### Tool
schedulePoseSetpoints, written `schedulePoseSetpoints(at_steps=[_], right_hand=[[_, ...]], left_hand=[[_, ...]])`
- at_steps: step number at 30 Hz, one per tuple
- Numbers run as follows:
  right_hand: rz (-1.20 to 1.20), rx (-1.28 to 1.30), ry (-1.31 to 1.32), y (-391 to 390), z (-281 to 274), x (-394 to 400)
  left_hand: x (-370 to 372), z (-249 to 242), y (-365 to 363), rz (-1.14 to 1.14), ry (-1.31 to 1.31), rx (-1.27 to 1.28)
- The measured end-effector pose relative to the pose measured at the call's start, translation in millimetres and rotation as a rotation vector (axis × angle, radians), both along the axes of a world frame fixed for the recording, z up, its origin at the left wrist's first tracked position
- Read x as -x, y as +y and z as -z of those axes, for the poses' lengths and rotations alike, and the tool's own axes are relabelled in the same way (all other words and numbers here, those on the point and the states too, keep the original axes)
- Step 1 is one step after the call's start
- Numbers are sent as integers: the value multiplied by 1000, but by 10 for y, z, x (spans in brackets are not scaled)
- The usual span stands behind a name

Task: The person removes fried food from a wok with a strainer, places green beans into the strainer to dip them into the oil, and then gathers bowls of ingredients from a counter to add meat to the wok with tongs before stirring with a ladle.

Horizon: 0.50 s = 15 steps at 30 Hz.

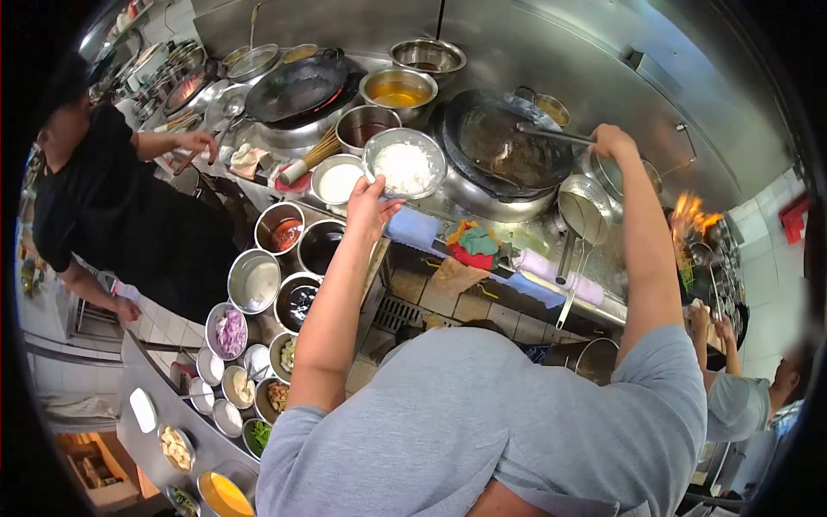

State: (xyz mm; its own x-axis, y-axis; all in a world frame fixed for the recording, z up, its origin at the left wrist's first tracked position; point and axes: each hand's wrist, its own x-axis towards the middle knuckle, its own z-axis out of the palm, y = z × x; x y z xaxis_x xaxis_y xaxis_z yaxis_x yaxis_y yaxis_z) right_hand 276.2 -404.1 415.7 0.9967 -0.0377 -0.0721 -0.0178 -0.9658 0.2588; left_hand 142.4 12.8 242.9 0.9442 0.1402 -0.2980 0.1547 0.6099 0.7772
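Note:
My left hand (pixel 370 209) grips the near rim of a metal bowl (pixel 439 177), its thumb on the edge. Inside lies a heap of white food (pixel 405 165) that looks like cooked rice. Stretched over the stove, my right hand (pixel 613 142) is closed round the handle of a ladle (pixel 556 134). The ladle's head reaches into a dark wok (pixel 504 142) on the burner, and I cannot make out its bowl clearly. Just left of the wok are a pot of yellow liquid (pixel 398 89) and a pot of dark red sauce (pixel 369 129).
A perforated strainer (pixel 586 211) stands right of the wok. Folded cloths (pixel 474 241) line the stove's front edge. Several ingredient pots, one with chopped onion (pixel 230 332), fill the left counter. One co-worker (pixel 129 207) stands left; another (pixel 745 396) works right, near flames (pixel 692 220).

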Motion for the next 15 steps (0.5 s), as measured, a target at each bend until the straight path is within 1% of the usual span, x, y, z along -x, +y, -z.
schedulePoseSetpoints(at_steps=[1,3,5,6,7,8,9,11,12,14,15], right_hand=[[2,1,10,34,-64,47],[-80,11,-172,58,-272,161],[-157,95,-236,426,-622,597],[-140,95,-233,536,-721,740],[-256,85,-266,621,-799,844],[-370,76,-304,709,-848,936],[-348,77,-308,808,-866,1015],[-403,81,-258,1003,-876,1124],[-383,77,-260,1047,-833,1128],[-429,74,-211,1085,-707,1104],[-380,70,-188,1075,-676,1094]], left_hand=[[-33,17,18,28,-4,-30],[-144,35,49,61,-10,-80],[-291,70,63,97,-21,-119],[-367,86,47,124,-38,-159],[-438,101,24,133,-61,-217],[-498,93,-4,151,-67,-220],[-565,76,-52,185,-101,-268],[-657,22,-168,223,-167,-328],[-699,24,-216,243,-171,-334],[-785,36,-305,288,-265,-387],[-811,33,-353,287,-255,-389]])
